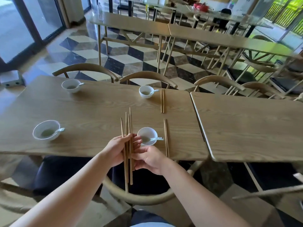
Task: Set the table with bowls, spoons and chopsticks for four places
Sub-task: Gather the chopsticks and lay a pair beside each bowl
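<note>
Four white bowls stand on the wooden table point(98, 112), each with a white spoon in it: far left point(71, 86), far right point(146, 91), near left point(46, 130), near right point(147, 135). One pair of chopsticks point(162, 100) lies right of the far right bowl. Another pair point(166, 136) lies right of the near right bowl. My left hand point(117, 151) grips a bundle of several chopsticks point(127, 126) upright above the table's near edge. My right hand point(150, 158) pinches the bundle from the right, lower down.
A second wooden table point(254, 125) abuts on the right. Curved-back chairs stand behind the far edge point(85, 69), point(147, 76) and below the near edge point(139, 199). More tables and chairs fill the room behind, over a chequered floor.
</note>
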`<state>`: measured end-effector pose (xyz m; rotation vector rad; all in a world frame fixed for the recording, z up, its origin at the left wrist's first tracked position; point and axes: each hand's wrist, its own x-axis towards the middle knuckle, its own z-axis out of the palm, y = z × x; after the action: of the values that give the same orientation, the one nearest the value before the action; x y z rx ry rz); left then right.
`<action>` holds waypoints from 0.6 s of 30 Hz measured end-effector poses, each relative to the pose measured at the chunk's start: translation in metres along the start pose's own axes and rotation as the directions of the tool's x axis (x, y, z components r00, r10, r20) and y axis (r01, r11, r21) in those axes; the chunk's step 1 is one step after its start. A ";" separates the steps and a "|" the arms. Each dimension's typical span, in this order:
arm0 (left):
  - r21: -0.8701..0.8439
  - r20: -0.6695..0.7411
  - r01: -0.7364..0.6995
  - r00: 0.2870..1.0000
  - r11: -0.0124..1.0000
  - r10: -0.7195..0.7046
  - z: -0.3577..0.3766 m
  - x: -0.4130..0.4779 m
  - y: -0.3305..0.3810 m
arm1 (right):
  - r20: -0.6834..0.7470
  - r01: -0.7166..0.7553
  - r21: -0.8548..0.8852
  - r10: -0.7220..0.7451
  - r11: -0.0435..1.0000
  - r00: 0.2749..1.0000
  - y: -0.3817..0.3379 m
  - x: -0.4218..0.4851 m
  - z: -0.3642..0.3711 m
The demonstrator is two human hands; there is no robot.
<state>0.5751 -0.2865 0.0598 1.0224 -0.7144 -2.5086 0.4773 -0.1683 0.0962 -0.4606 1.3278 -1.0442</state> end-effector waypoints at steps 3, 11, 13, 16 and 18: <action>0.017 0.001 0.007 1.000 1.000 -0.007 -0.004 0.006 -0.006 | -0.053 0.005 0.000 -0.005 1.000 0.999 0.003 0.004 -0.004; -0.028 -0.050 0.026 0.998 0.999 -0.027 -0.015 0.049 -0.005 | -0.090 -0.054 -0.135 0.042 0.989 0.995 0.007 0.035 -0.021; -0.047 -0.078 0.037 0.996 0.998 -0.041 -0.015 0.066 -0.002 | -0.083 -0.053 -0.180 0.038 0.982 0.996 0.000 0.050 -0.031; -0.066 -0.130 0.050 0.990 0.997 -0.059 -0.011 0.096 0.012 | -0.063 -0.070 -0.228 0.057 0.971 0.996 -0.013 0.079 -0.047; -0.066 -0.167 0.050 0.984 0.997 -0.061 -0.010 0.119 0.023 | -0.031 -0.099 -0.239 0.094 0.966 0.995 -0.022 0.099 -0.059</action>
<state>0.5040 -0.3654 0.0016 1.2313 -0.5624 -2.4365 0.4054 -0.2448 0.0437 -0.5620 1.4873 -0.8116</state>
